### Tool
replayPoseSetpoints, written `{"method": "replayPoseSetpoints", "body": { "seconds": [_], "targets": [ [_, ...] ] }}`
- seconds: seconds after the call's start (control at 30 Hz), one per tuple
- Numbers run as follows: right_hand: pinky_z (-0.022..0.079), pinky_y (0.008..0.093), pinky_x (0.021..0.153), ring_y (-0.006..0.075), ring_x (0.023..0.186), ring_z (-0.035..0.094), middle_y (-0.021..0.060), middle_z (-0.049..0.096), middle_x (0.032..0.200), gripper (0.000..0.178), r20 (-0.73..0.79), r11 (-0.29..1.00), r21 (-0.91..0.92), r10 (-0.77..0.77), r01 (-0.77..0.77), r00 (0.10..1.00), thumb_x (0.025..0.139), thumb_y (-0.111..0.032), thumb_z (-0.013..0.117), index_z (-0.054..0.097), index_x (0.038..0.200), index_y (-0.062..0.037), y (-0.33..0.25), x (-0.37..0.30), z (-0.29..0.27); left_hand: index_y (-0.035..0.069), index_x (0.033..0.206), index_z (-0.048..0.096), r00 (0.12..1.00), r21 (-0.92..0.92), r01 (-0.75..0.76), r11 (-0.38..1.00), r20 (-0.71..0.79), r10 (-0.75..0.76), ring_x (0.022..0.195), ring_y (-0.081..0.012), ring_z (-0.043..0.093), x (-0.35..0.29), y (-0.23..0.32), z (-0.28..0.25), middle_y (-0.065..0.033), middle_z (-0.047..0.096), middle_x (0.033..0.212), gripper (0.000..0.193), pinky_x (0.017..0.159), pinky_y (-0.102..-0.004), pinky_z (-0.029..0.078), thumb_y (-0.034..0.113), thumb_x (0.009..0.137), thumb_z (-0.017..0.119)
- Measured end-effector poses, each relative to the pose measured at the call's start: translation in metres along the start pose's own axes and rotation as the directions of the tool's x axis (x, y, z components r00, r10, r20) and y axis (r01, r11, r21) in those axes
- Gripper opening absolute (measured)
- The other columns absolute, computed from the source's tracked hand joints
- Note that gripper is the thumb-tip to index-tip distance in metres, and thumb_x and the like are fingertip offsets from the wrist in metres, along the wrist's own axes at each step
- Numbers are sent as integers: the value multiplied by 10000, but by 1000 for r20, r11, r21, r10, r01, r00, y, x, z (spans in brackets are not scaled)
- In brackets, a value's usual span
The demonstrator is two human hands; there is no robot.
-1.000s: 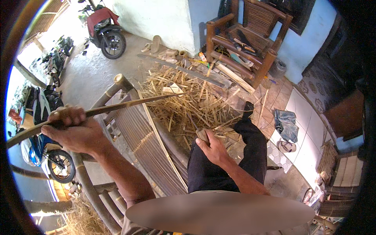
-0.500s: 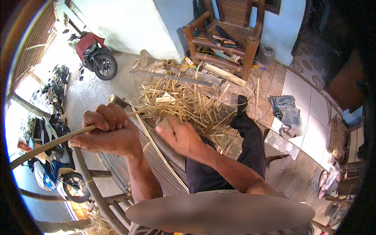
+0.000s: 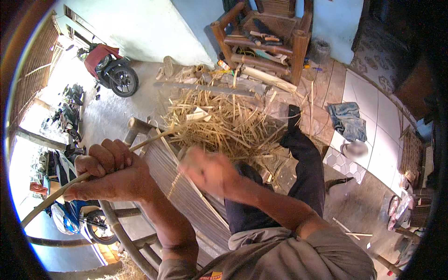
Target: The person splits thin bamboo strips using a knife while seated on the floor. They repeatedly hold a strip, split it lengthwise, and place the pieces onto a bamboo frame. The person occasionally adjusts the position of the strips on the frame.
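Note:
My left hand (image 3: pixel 107 170) is closed round a long, thin bamboo stick (image 3: pixel 51 200). The stick slants from the lower left, through my fist, up toward the shavings. My right hand (image 3: pixel 207 170) is blurred by motion, its fingers curled in, to the right of the stick's far part. Whatever may be inside that hand is hidden. Under my forearms lies a slatted bamboo bench (image 3: pixel 161 163), with a pale strip (image 3: pixel 198 189) running along it.
A heap of bamboo shavings (image 3: pixel 224 121) covers the floor ahead. Behind it stands a bamboo chair (image 3: pixel 266 37) with tools on its seat. A motorbike (image 3: pixel 112 70) is parked far left, with others nearer. Folded denim (image 3: pixel 347 120) lies on tiles at right.
My left hand has shifted left and slightly down with the stick. My right hand has moved slightly down and is more blurred. The whole view has shifted a little.

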State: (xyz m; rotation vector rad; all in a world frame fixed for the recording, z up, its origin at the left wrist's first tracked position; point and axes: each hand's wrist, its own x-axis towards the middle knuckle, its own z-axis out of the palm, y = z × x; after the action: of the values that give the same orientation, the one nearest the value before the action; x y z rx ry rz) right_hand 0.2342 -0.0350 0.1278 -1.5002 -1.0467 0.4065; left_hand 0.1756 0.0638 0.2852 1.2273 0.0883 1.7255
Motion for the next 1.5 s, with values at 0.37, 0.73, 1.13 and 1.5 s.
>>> {"method": "replayPoseSetpoints", "body": {
  "seconds": [0.37, 0.73, 1.13, 1.5],
  "targets": [
    [543, 480, 636, 422, 716, 680, 223, 665, 782, 420, -153, 985, -145, 68, -91, 986, 930, -397, 643, 575, 1091, -15, 13, 5, 4, 171, 607, 267, 994, 97, -67, 993, -78, 74, 433, -67, 121, 5, -1, 1, 48, 162, 493, 690, 393, -248, 84, 789, 903, 352],
    [524, 519, 683, 434, 735, 666, 259, 648, 774, 486, -97, 887, -153, -452, 435, 887, 967, -478, 537, 580, 1058, -2, 35, 20, 10, 175, 617, 254, 990, 168, -100, 981, -82, 115, 451, -71, 135, 17, -9, -7, 47, 177, 520, 681, 387, -239, 106, 784, 907, 355],
    [548, 511, 743, 443, 806, 677, 258, 677, 880, 494, -112, 956, -174, 220, -237, 969, 951, -483, 561, 572, 1108, -14, 83, 38, 3, 202, 590, 221, 987, 267, -114, 957, -81, 140, 457, -87, 144, 31, -10, -17, 51, 185, 519, 684, 427, -272, 124, 802, 900, 332],
    [542, 524, 724, 439, 795, 675, 252, 675, 821, 595, 117, 964, -246, 134, -102, 984, 968, -573, 480, 577, 1127, -8, 151, 47, 14, 189, 615, 223, 972, 213, -149, 966, -147, 183, 455, -69, 121, 40, -16, -24, 49, 170, 507, 657, 384, -250, 103, 749, 947, 317]
  ]
}}
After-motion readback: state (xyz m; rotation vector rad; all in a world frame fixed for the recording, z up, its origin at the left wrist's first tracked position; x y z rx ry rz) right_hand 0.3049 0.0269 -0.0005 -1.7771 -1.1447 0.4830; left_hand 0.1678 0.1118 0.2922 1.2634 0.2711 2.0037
